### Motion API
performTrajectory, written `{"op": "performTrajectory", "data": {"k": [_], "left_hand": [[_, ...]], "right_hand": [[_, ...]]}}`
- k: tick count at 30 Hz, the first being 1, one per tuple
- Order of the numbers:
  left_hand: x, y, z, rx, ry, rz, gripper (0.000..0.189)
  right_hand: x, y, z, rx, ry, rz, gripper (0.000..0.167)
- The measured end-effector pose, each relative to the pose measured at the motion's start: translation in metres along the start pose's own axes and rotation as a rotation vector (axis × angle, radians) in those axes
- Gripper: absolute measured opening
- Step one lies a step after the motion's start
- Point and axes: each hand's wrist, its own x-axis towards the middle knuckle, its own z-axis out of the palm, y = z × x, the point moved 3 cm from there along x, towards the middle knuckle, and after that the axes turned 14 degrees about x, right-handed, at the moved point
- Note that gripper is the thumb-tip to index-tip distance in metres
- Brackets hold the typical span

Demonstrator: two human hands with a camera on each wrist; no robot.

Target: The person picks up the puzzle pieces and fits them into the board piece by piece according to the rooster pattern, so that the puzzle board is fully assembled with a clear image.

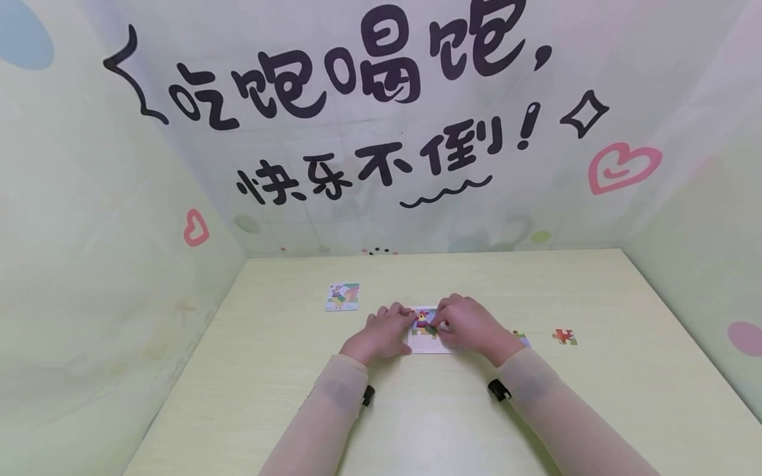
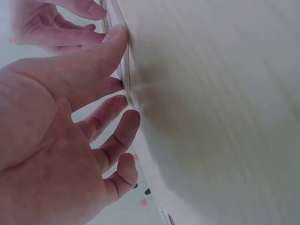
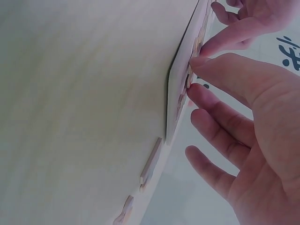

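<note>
A small jigsaw board [image 1: 430,350] with a pale rim lies flat on the table, a rooster's head [image 1: 422,318] visible among its fitted pieces. Along its left edge my left hand [image 1: 383,334] touches the rim, thumb near the front corner and fingers toward the back. In the left wrist view its other fingers spread loosely beside the board. Over the board's right half, my right hand [image 1: 474,325] pinches a small jigsaw piece [image 3: 189,78] between thumb and index finger, right at the picture's surface. That hand covers much of the board's right side.
To the right lies a loose red and orange jigsaw piece [image 1: 564,336]. Another piece [image 1: 522,338] is partly hidden behind the right wrist. A square rooster picture [image 1: 342,297] lies at the back left. A printed fabric wall [image 1: 321,231] rises behind the table.
</note>
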Motion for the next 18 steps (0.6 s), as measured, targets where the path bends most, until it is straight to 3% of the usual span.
{"op": "performTrajectory", "data": {"k": [18], "left_hand": [[0.0006, 0.0000, -0.0004, -0.006, -0.008, -0.001, 0.076]], "right_hand": [[0.0011, 0.0040, -0.0001, 0.051, -0.024, 0.058, 0.011]]}}
